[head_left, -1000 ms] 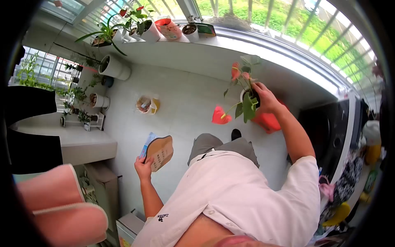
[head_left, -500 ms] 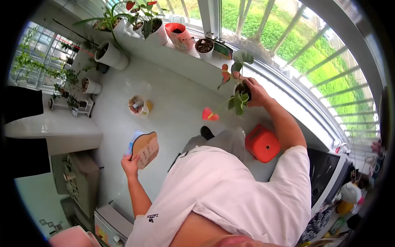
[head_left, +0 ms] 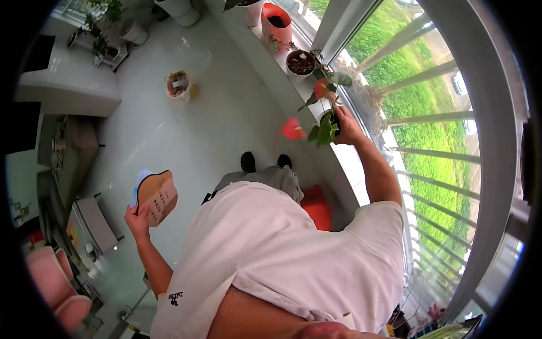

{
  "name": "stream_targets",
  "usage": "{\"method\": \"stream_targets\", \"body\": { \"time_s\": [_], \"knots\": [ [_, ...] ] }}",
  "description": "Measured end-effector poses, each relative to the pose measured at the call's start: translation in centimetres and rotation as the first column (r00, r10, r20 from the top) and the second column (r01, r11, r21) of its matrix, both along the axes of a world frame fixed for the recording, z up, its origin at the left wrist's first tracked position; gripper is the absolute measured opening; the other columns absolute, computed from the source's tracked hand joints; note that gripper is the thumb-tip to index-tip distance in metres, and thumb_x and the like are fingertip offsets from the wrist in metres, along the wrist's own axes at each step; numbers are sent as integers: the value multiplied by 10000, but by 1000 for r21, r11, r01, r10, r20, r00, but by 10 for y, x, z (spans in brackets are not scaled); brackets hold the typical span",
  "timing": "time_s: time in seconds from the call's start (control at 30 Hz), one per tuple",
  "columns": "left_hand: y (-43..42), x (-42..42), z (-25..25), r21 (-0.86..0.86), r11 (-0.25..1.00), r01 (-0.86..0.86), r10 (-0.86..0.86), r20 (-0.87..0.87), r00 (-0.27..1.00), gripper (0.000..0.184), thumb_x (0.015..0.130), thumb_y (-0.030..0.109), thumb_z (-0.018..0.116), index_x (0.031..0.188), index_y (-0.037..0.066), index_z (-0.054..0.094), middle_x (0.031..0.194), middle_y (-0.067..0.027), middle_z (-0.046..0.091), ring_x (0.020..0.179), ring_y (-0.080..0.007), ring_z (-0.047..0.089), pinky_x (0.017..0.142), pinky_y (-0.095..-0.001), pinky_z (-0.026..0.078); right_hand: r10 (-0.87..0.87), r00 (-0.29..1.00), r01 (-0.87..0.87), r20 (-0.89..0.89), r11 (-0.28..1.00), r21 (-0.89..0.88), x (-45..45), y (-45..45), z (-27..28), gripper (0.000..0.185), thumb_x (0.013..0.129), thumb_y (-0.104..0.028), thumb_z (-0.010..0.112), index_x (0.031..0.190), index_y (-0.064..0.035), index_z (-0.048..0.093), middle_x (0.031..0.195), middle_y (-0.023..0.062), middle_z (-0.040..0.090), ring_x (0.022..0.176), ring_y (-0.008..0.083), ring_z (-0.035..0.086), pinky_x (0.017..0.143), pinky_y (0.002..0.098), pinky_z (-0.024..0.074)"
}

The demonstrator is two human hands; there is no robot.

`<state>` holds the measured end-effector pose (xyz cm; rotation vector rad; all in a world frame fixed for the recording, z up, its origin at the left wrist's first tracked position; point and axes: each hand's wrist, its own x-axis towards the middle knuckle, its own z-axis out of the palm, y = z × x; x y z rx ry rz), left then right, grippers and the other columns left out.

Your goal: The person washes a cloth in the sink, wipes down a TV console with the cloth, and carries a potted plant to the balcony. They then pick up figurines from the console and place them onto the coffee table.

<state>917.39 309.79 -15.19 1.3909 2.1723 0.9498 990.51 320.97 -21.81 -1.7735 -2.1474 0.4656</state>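
Note:
My right hand [head_left: 348, 125] is closed round a small dark pot [head_left: 336, 121] at the windowsill. An anthurium [head_left: 324, 134] with green leaves and red blooms grows in it. The pot is over or on the sill; I cannot tell whether its base touches. One red bloom [head_left: 293, 129] hangs out to the left, slightly blurred. Low at the left, my left hand [head_left: 137, 220] grips the lower edge of a brown printed piece [head_left: 158, 199]. It has a curved top, a blue back and rows of dark text, and is held away from my body.
Along the sill [head_left: 354, 172] stand a white pot of soil [head_left: 300, 63] and a red-and-pink pot [head_left: 276, 21]. A litter-filled bin [head_left: 178, 86] is on the floor ahead. The red stool [head_left: 317, 209] sits by my legs. Pink chairs [head_left: 56, 285] are at lower left.
My view has turned and shifted toward the window. The potted anthurium in my right hand has come closer over the sill. My left hand keeps hold of the printed piece.

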Motion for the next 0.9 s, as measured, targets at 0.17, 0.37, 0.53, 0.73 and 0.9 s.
{"method": "stream_targets", "body": {
  "time_s": [0.17, 0.37, 0.53, 0.73, 0.9],
  "knots": [
    [-30, 34, 12, 4, 1000, -23, 22, 27, 999, 290, 761, 114, 781, 953, -87, 701, 886, -141, 678, 864, -200, 584, 1042, -378, 357, 208, 973, -220, 98, 964, 146, 37, 11, -20, 911, 584, -141, 758, 1414, -37, 398, 1328, 198, 471, 1250, 391, 429, 1063, 424, 391],
    [-35, 56, -2, 14, 998, -61, 57, 206, 977, 280, 761, 76, 774, 966, -96, 693, 952, -89, 620, 865, -174, 573, 815, -317, 466, 99, 989, -121, 107, 968, 222, 45, 3, -29, 826, 739, -214, 688, 1472, -46, 343, 1430, 217, 405, 1271, 415, 411, 1071, 458, 367],
    [-21, 58, -1, -42, 999, -28, 31, 81, 996, 294, 759, 81, 777, 975, -99, 692, 974, -93, 599, 862, -178, 575, 803, -311, 469, -199, 935, 289, -293, 907, 307, 17, -39, -52, 992, 669, -176, 779, 1502, -34, 260, 1411, 250, 394, 1265, 433, 413, 1067, 458, 369],
    [3, 87, 28, 9, 1000, 12, -13, 113, 993, 299, 760, 73, 769, 992, -98, 693, 1005, -99, 581, 878, -185, 578, 817, -318, 473, -296, 675, 624, -676, 718, 309, -22, -35, -125, 1139, 621, -235, 876, 1512, -19, 200, 1438, 244, 394, 1303, 348, 441, 1081, 398, 361],
    [9, 95, 39, 37, 999, 40, -44, 103, 994, 287, 763, 64, 764, 992, -95, 697, 1012, -91, 584, 912, -183, 584, 830, -311, 473, -412, 650, 703, -638, 646, 298, -23, -26, -134, 918, 736, -224, 817, 1467, -45, 291, 1414, 178, 443, 1261, 262, 480, 1069, 349, 367]
  ]
}}
